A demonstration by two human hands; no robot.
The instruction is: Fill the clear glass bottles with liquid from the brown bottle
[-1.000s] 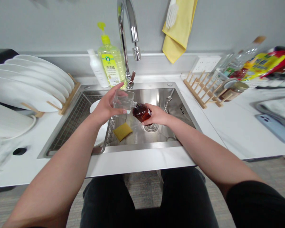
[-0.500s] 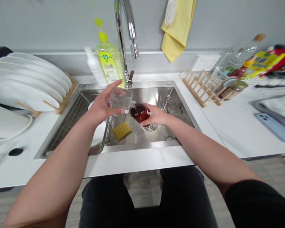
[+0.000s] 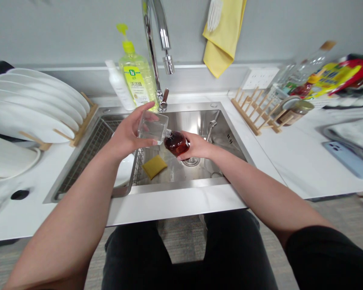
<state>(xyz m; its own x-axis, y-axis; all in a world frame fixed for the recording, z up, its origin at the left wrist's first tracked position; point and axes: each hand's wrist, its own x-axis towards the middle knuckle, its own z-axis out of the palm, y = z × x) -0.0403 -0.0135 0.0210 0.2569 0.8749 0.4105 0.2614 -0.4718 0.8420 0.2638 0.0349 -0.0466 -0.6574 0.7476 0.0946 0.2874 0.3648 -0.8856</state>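
Above the steel sink (image 3: 181,186), my left hand (image 3: 125,135) is closed around a clear square-sided container (image 3: 153,128), fingers on its far side and thumb on the near side. My right hand (image 3: 196,146) grips a dark reddish-brown bottle (image 3: 176,144), tilted with its clear neck towards the container. The neck is at the container's right edge; whether they touch I cannot tell. Below them, a yellow sponge (image 3: 155,166) lies on the sink floor, left of the drain (image 3: 191,162).
A wire basket (image 3: 93,149) with a white dish (image 3: 124,171) fills the sink's left part. Behind stand the faucet (image 3: 153,52), a green soap bottle (image 3: 136,78) and a white bottle (image 3: 120,86). Racked plates (image 3: 33,100) are left; a wooden rack (image 3: 255,112) and phone (image 3: 349,158) are right.
The whole view has shifted very slightly. Both hands keep their hold on the container and the bottle, with almost no movement between them.
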